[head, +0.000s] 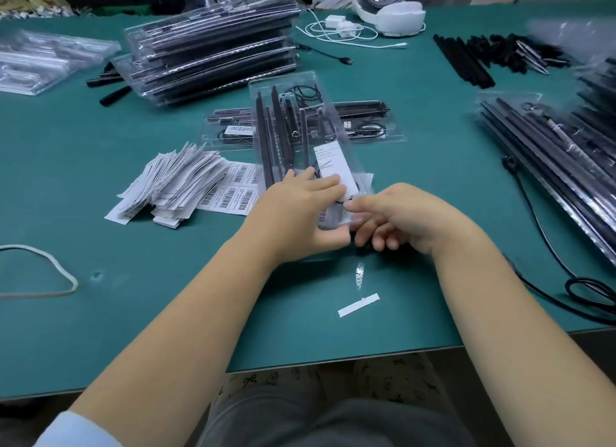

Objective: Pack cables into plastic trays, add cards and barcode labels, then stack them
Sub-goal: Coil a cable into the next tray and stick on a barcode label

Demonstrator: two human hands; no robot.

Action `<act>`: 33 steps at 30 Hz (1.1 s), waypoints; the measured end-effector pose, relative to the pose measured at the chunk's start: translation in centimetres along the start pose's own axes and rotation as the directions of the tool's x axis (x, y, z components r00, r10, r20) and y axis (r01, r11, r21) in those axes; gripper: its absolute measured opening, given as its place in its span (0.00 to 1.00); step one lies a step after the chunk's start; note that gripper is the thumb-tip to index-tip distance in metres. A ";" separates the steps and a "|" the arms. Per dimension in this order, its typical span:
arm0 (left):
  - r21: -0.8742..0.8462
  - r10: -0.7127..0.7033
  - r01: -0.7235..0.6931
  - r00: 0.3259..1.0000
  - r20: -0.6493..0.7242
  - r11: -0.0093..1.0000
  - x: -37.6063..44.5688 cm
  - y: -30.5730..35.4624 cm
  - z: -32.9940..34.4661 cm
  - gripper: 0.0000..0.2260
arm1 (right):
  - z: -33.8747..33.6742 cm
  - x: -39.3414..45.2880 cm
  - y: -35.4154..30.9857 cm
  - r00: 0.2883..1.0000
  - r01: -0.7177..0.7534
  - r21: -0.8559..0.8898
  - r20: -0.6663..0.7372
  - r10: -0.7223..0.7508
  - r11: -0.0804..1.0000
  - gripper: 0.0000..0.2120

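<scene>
left hand grips near end of clear plastic tray of black cables | right hand curled, pinching its white card edge | green table

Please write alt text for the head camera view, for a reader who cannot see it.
Both hands, left hand and right hand, hold a clear plastic tray of black cables above a green table. Barcode labels lie left; packed trays are stacked behind.

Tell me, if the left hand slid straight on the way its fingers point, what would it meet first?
The left hand points up and right along the held tray. It would probably slide over the white card inside that tray's clear cover first, though depth is hard to judge.
</scene>
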State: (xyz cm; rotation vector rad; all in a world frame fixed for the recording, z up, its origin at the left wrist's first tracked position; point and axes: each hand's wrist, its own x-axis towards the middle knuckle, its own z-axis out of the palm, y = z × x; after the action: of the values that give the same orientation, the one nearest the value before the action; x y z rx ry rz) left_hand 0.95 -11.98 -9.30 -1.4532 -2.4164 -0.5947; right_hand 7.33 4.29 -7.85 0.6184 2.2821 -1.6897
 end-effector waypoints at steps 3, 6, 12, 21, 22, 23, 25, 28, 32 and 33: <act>0.019 0.012 -0.010 0.987 -0.157 1.000 0.3 0.7 1.2 0.19 | -0.1 -0.1 -0.3 0.999 -0.019 0.044 0.029 0.017 0.999 0.13; 0.016 0.012 -0.009 0.974 -0.226 1.000 0.5 1.0 1.7 0.20 | 0.2 0.0 -0.2 1.000 -0.017 0.084 -0.018 0.018 0.996 0.12; -0.004 -0.006 0.006 0.975 -0.224 1.000 0.8 0.9 1.9 0.23 | 0.7 0.1 0.0 0.988 0.039 0.161 -0.151 -0.014 0.986 0.09; -0.065 -0.035 0.025 0.985 -0.169 0.998 1.1 -0.1 0.9 0.28 | 0.8 -0.1 0.0 0.977 0.073 0.225 -0.213 -0.024 0.972 0.16; -0.054 -0.060 0.054 0.990 -0.127 0.997 1.0 -0.3 0.8 0.31 | 0.6 0.0 0.0 0.976 0.066 0.253 -0.220 -0.009 0.965 0.15; -0.038 -0.103 0.101 0.993 -0.063 0.994 0.9 -0.6 0.8 0.35 | 0.5 0.0 0.0 0.973 0.059 0.286 -0.229 0.009 0.956 0.14; 0.019 -0.188 0.187 0.979 0.076 0.982 0.6 -1.1 1.0 0.40 | 0.4 0.3 0.0 0.966 0.061 0.326 -0.259 0.027 0.943 0.10; -0.028 -0.216 0.221 0.967 0.134 0.975 0.4 -1.5 1.2 0.40 | 0.7 0.4 0.1 0.936 0.120 0.287 -0.352 -0.012 0.951 0.07; -0.149 -0.246 0.260 0.964 0.104 0.954 0.5 -1.2 1.1 0.36 | 1.3 0.4 0.3 0.832 0.271 0.128 -0.530 -0.165 0.954 0.09; -0.156 -0.246 0.257 0.965 0.088 0.954 0.6 -1.2 1.1 0.35 | 1.4 0.4 0.3 0.800 0.305 0.085 -0.564 -0.207 0.948 0.10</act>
State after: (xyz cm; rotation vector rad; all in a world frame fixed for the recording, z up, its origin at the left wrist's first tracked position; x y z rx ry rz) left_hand -0.38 -11.47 -10.30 -1.2494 -2.6858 -0.8351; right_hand 7.08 3.12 -8.72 0.9808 2.7287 -2.0686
